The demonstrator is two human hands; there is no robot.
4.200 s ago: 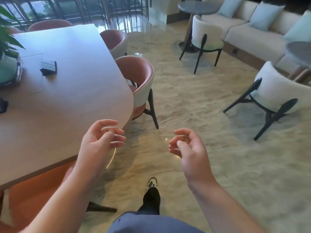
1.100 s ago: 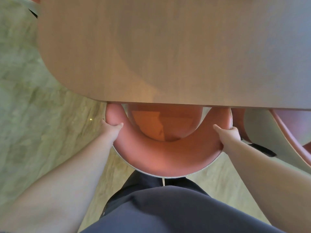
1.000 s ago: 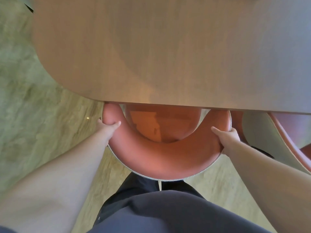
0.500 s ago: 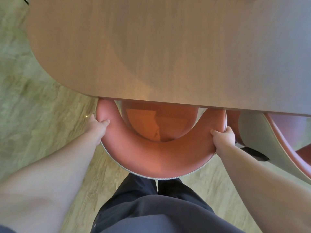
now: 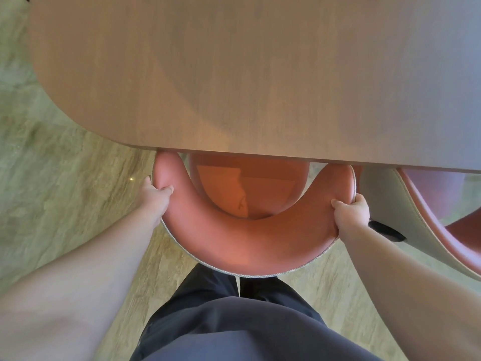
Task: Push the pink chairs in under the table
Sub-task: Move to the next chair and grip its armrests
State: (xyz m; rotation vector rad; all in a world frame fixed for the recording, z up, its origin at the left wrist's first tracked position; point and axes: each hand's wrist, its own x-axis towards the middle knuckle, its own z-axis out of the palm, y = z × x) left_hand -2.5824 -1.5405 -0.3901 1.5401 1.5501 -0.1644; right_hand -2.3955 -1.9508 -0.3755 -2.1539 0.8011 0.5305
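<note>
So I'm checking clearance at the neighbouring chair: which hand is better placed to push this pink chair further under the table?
Left, probably. The left hand grips the pink chair on its open floor side; the right hand grips the arm beside the neighbouring chair, with little room. Both hold, so pushing together seems steadiest.

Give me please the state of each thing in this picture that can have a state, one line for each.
Pink chair: partly under the table, front of seat hidden, curved back sticking out.
Left hand: grips the left end of the chair's back.
Right hand: grips the right end of the back.
Second chair: beside it on the right, partly under the table edge.
Table: top bare where visible.
</note>
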